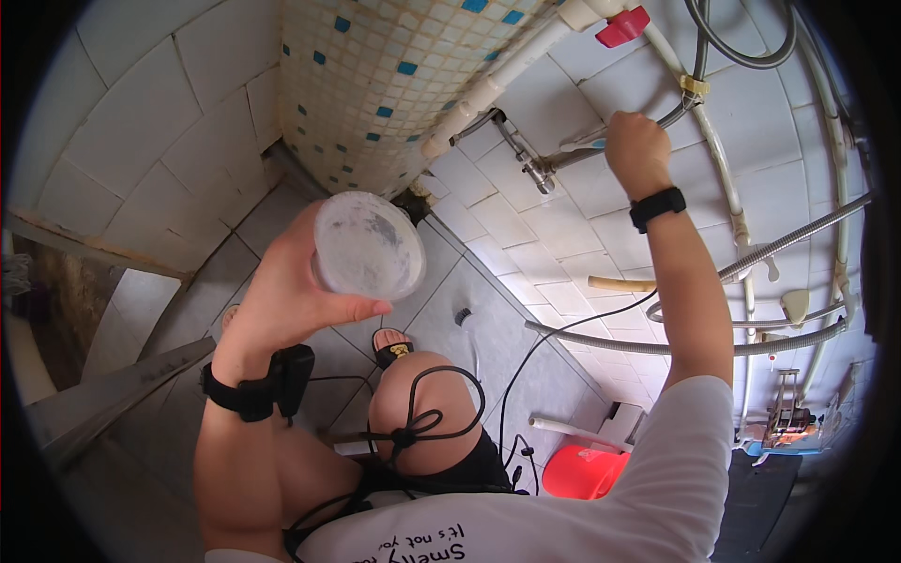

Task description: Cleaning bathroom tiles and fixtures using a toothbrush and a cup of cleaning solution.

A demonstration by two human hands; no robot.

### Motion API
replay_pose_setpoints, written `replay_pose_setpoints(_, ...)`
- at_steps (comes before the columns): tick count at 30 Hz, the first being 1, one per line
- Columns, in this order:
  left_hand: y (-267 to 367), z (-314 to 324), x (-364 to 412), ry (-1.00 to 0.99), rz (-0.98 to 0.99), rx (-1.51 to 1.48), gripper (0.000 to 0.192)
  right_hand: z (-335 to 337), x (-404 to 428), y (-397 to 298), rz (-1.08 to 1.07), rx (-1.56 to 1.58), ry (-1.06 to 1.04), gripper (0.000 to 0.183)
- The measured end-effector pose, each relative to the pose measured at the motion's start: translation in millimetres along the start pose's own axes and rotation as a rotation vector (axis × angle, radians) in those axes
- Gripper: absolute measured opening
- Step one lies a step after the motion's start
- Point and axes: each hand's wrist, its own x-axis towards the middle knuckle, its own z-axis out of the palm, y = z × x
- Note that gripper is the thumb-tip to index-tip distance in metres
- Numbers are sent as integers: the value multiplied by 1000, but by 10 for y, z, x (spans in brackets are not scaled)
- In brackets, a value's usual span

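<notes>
My left hand [281,281] grips a round, translucent plastic tub [369,246] from its left side, thumb along the lower rim. Whitish residue and a grey patch show on the tub. Up by the tiled wall, my right hand [637,151] is closed in a fist around a slim white and light-blue tool [586,144], perhaps a toothbrush. Its tip points left, close to a grey flexible hose [578,156]; whether it touches the hose I cannot tell. A chrome angle valve [538,174] lies just left of that tip.
A white pipe [486,91] with a red valve handle [623,27] crosses a mosaic-tiled column [366,84]. Flexible hoses [633,346] run along the right wall. On the grey floor lie a dark-bristled brush [464,317] and a red bucket [581,471]. A black cable [521,366] hangs beside my knee.
</notes>
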Motion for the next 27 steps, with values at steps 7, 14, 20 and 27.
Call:
replay_pose_setpoints(7,41,14,-2,-1,-36,14,75,-537,45,483,123,12,283,15)
replay_pose_setpoints(14,8,-4,5,12,-38,-54,73,208,-105,-175,27,72,-22,13)
replay_pose_setpoints(20,31,-12,0,0,-60,-82,76,455,-421,-384,153,291,-203,14)
replay_pose_setpoints(27,26,1,-6,2,-74,-67,74,529,-1370,-35,596,646,55,26)
